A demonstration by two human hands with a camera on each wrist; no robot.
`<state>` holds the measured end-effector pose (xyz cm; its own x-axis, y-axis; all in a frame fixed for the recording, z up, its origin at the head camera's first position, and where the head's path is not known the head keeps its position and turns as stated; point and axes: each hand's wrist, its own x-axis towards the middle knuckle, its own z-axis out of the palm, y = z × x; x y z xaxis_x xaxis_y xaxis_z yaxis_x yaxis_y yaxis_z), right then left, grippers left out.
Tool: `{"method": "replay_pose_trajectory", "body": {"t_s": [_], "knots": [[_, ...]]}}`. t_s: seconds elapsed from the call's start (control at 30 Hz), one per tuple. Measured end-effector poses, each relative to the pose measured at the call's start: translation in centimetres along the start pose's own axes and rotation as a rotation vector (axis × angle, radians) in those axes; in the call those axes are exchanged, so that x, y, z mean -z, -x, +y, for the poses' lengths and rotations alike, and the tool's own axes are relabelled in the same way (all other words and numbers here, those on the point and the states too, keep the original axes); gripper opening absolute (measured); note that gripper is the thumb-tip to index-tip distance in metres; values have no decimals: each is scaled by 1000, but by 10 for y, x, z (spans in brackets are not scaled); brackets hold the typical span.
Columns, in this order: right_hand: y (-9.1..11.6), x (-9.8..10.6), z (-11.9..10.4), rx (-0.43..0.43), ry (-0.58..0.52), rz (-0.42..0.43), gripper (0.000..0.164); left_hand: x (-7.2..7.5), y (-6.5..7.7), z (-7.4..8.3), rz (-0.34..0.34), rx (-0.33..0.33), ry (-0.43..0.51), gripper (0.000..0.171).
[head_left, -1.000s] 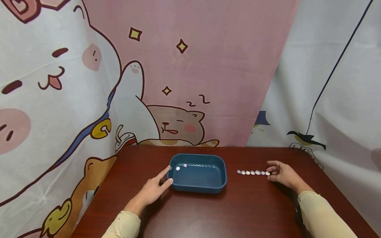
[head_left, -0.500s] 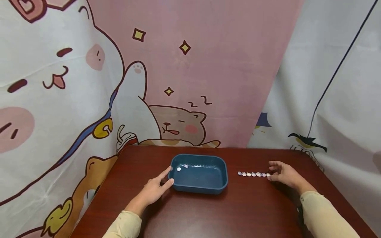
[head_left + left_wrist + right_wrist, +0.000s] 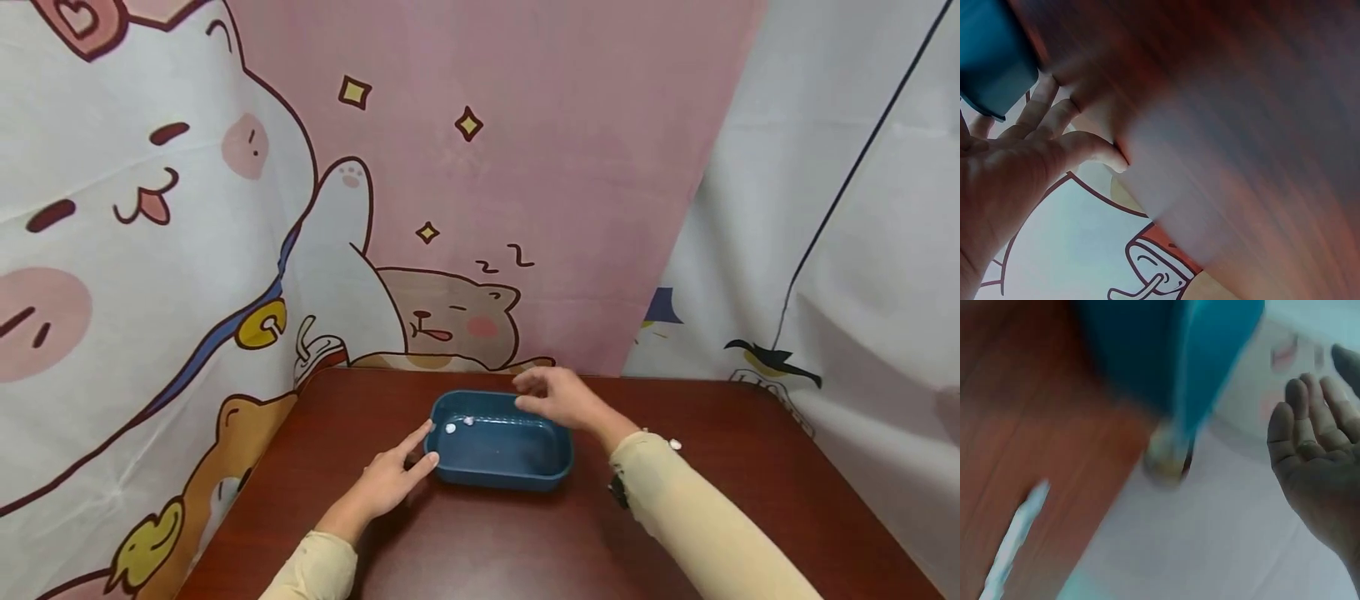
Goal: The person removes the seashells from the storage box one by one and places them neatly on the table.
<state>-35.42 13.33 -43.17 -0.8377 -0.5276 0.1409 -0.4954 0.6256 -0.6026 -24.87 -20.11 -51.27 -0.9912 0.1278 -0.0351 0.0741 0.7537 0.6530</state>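
A blue rectangular tray [image 3: 498,481] stands on the table, with two small pale shells [image 3: 460,424] lying inside at the left. My left hand [image 3: 386,482] is at the tray's left end, its fingertips right at the rim and its fingers stretched out. Over the tray's back right corner hovers my right hand [image 3: 562,400]; its fingers are loosely bent and nothing shows between them in the right wrist view. A row of small shells [image 3: 1015,544], blurred, lies on the table. In the head view my right forearm hides most of that row, leaving an end shell [image 3: 675,444] in sight.
The dark reddish-brown wooden table [image 3: 480,542] reaches back to a cartoon-printed cloth [image 3: 570,208], which hangs behind it and along both sides. My right sleeve [image 3: 697,500] crosses above the table's right part.
My right hand has left the end of the shell row and moved left to above the tray's back right corner. My left hand stays at the rim.
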Motion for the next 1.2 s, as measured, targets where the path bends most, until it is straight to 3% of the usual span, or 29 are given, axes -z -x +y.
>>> {"method": "replay_pose_trajectory", "body": {"t_s": [0.17,0.33,0.7,1.2], "knots": [[-35,-72,-37,64,177,-183,32,0,0,-2,-13,0,7,66],[-55,-110,-47,27,309,-197,30,-1,-2,-3,-31,-14,4,67],[-76,-134,-46,28,347,-182,20,2,-3,-6,-59,-43,34,66],[-76,-139,-40,0,295,-147,20,5,-1,0,-54,-46,27,66]]}}
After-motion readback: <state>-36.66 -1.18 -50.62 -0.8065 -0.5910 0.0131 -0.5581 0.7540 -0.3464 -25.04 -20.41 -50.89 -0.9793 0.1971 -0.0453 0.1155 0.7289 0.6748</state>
